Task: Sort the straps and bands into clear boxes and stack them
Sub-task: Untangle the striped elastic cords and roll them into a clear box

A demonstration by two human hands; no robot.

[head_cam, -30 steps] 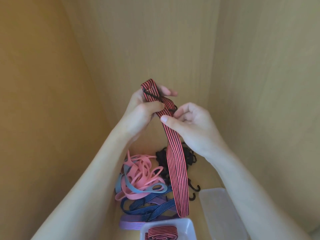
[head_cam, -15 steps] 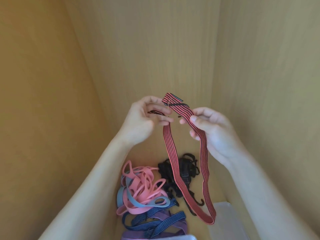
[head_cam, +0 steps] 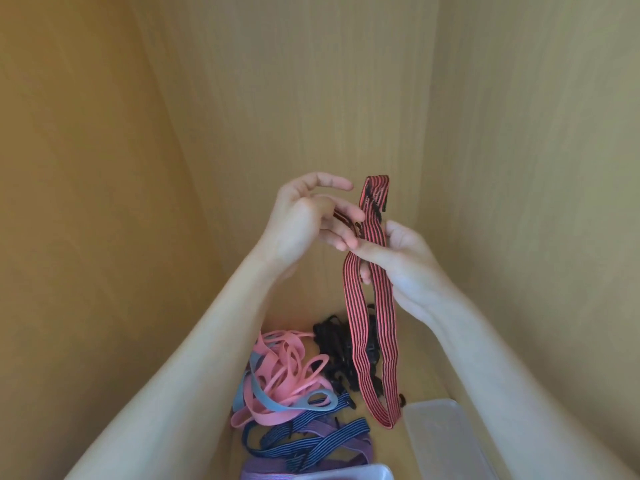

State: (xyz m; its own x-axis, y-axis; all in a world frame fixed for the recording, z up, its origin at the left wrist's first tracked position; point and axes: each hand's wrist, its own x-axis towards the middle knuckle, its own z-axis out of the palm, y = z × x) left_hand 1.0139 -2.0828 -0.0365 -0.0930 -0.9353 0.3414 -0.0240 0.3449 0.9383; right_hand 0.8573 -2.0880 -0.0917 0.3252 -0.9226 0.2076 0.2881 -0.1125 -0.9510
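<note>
A red-and-black striped strap (head_cam: 372,341) hangs doubled in a long loop above the shelf floor. My right hand (head_cam: 401,261) grips its two runs just below the upper end, which stands up past my thumb. My left hand (head_cam: 308,223) is beside it, fingers loosely spread, with the strap's other end and a black hook between the fingertips. Below lie pink bands (head_cam: 287,375), a grey-blue band (head_cam: 311,403), blue striped straps (head_cam: 311,441), a purple band (head_cam: 360,448) and a tangle of black straps (head_cam: 339,344).
I am looking into a wooden cabinet with walls close on the left, back and right. A clear box lid (head_cam: 446,438) lies at the lower right. The rim of a clear box (head_cam: 349,472) shows at the bottom edge.
The strap went from one hanging length to a doubled loop. My right hand slid down and took both runs. My left hand's fingers loosened and spread. The camera tilted up, hiding most of the box.
</note>
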